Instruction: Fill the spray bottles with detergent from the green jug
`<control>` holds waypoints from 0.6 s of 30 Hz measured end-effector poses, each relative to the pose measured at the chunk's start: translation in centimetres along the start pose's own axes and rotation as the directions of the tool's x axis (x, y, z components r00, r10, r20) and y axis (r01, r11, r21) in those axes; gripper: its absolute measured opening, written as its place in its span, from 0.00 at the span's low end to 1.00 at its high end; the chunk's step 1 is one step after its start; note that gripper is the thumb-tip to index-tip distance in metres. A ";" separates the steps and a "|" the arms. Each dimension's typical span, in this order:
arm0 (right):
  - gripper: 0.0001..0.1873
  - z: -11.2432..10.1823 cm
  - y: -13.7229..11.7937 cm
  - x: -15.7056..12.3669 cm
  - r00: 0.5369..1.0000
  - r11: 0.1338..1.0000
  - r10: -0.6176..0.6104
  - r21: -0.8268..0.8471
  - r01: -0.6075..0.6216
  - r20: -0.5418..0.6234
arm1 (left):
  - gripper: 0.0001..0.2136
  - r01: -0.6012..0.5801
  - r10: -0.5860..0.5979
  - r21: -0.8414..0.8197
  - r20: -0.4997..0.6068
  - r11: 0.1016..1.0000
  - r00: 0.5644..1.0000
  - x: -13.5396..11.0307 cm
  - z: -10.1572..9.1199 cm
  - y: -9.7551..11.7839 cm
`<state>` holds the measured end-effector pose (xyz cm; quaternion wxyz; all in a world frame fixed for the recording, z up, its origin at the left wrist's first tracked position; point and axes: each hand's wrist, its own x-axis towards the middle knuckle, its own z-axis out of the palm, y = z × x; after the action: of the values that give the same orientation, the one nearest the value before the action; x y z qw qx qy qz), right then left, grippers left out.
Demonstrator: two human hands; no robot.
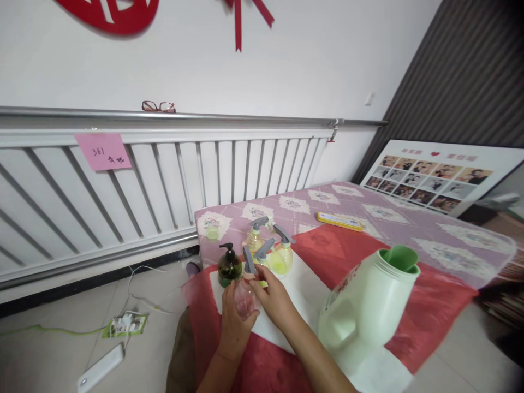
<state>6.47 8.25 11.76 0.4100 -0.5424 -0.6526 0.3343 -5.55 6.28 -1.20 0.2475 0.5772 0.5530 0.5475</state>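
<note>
Both hands are closed around a clear pinkish pump bottle [244,299] with a grey pump head, near the front of the table. My left hand [234,322] wraps its lower left side. My right hand [275,297] grips its upper right side near the neck. Just left of it stands a dark green pump bottle [230,268] with a black pump. Behind are several clear bottles with grey pumps and yellowish liquid, among them a round bottle [281,258]. To the right, a large pale green jug [370,305] stands with its mouth uncapped and a green piece in it.
White paper [305,278] lies on a red cloth [429,305] over the patterned tablecloth [295,204]. A yellow-edged case [339,221] and a pale green lid [212,233] lie farther back. A power strip with cables [126,324] is on the floor left; a radiator [213,174] stands behind.
</note>
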 end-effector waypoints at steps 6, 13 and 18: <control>0.18 -0.2 1.2 -1.6 0.999 1.000 0.018 0.018 -0.018 -0.040 | 0.39 0.026 -0.026 -0.036 0.005 0.999 1.000 0.0 0.3 -0.2; 0.18 -0.3 2.7 -3.7 0.994 0.998 0.054 0.032 -0.052 -0.091 | 0.37 -0.011 0.011 -0.006 -0.040 1.000 0.999 -0.1 0.3 0.6; 0.18 -1.1 3.4 -5.8 0.991 0.995 0.092 0.053 -0.087 -0.099 | 0.40 0.000 0.000 -0.008 -0.001 1.000 1.000 0.0 0.0 0.9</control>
<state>9.39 3.16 8.26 0.4401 -0.5774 -0.5978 0.3400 -5.26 5.99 -0.40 0.2494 0.5758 0.5511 0.5500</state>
